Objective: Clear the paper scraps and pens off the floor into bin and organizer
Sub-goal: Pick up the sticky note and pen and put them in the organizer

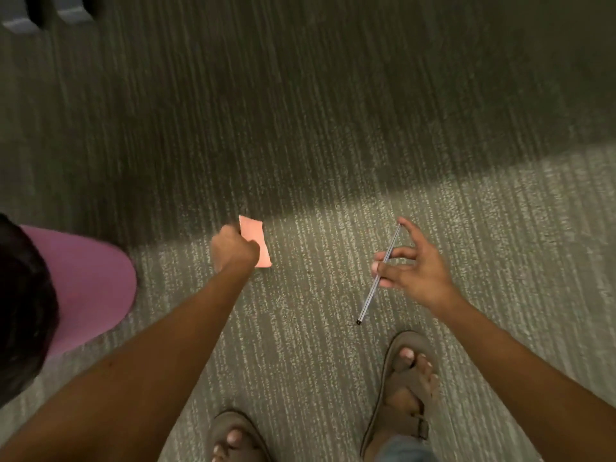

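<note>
My left hand (233,250) is closed around one edge of a pink paper scrap (256,240), which sticks out to the right of the fist above the carpet. My right hand (411,261) pinches a thin grey pen (380,273) between thumb and fingers; the pen slants down to the left, its dark tip close to the floor. No bin or organizer is in view.
Grey striped carpet (333,128) fills the view, darker in shadow at the top. My sandalled feet (405,391) stand at the bottom. A pink-clothed shape (86,281) is at the left. Grey furniture feet (23,25) sit at the top left.
</note>
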A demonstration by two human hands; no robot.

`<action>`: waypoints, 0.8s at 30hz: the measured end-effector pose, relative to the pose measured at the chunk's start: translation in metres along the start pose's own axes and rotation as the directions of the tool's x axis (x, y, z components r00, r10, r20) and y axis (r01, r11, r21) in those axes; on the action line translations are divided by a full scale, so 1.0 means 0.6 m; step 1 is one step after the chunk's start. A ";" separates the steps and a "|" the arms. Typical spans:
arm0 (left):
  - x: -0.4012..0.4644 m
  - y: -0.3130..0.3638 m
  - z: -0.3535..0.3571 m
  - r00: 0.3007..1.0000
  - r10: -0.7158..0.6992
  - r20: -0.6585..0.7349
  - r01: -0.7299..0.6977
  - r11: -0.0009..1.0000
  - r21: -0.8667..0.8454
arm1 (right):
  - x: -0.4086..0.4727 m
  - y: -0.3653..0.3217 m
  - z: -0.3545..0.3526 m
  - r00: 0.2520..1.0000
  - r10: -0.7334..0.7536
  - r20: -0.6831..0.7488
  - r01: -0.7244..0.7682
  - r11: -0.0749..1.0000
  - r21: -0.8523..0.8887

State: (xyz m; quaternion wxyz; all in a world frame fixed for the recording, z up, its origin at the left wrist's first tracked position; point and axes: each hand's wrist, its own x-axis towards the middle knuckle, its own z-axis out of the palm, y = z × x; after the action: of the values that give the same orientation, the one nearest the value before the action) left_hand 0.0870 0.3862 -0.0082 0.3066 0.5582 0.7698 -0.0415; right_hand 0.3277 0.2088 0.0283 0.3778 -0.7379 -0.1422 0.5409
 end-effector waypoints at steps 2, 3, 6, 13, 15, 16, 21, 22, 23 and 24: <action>-0.047 0.012 -0.033 0.998 0.034 0.057 -0.029 0.995 -0.093 | -0.032 -0.041 -0.013 1.000 0.005 0.016 -0.005 1.000 -0.009; -0.076 0.021 -0.053 0.993 0.056 0.104 -0.038 0.985 -0.170 | -0.051 -0.066 -0.019 1.000 0.004 0.026 -0.004 1.000 -0.008; -0.161 0.050 -0.124 0.968 0.129 0.213 -0.052 0.941 -0.334 | -0.114 -0.149 -0.038 0.999 0.002 0.050 -0.003 1.000 0.031; -0.329 0.191 -0.340 0.936 0.241 0.255 -0.062 0.828 -0.557 | -0.275 -0.401 -0.116 0.991 -0.128 0.046 0.120 0.982 0.147; -0.374 0.245 -0.412 0.911 0.273 0.308 -0.021 0.778 -0.628 | -0.330 -0.473 -0.145 0.986 -0.167 0.019 0.160 0.968 0.195; -0.397 0.279 -0.454 0.893 0.306 0.331 -0.004 0.739 -0.673 | -0.361 -0.510 -0.159 0.983 -0.182 0.017 0.175 0.962 0.207; -0.540 0.433 -0.690 0.788 0.499 0.361 -0.080 0.664 -0.744 | -0.531 -0.709 -0.223 0.956 -0.294 0.025 0.281 0.933 0.223; -0.581 0.457 -0.737 0.791 0.497 0.356 -0.066 0.648 -0.759 | -0.565 -0.744 -0.236 0.952 -0.306 0.010 0.295 0.928 0.228; -0.620 0.479 -0.781 0.813 0.473 0.341 -0.079 0.668 -0.740 | -0.596 -0.777 -0.246 0.949 -0.317 0.001 0.308 0.923 0.231; -0.650 0.500 -0.819 0.841 0.452 0.297 -0.126 0.698 -0.705 | -0.625 -0.805 -0.254 0.946 -0.325 -0.004 0.317 0.919 0.236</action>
State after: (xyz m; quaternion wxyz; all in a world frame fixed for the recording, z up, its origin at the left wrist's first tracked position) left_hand 0.2166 0.3725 0.6750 0.6552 0.5048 0.5400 0.1558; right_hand 0.4212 0.2411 0.6508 0.5428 -0.6454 -0.2033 0.4975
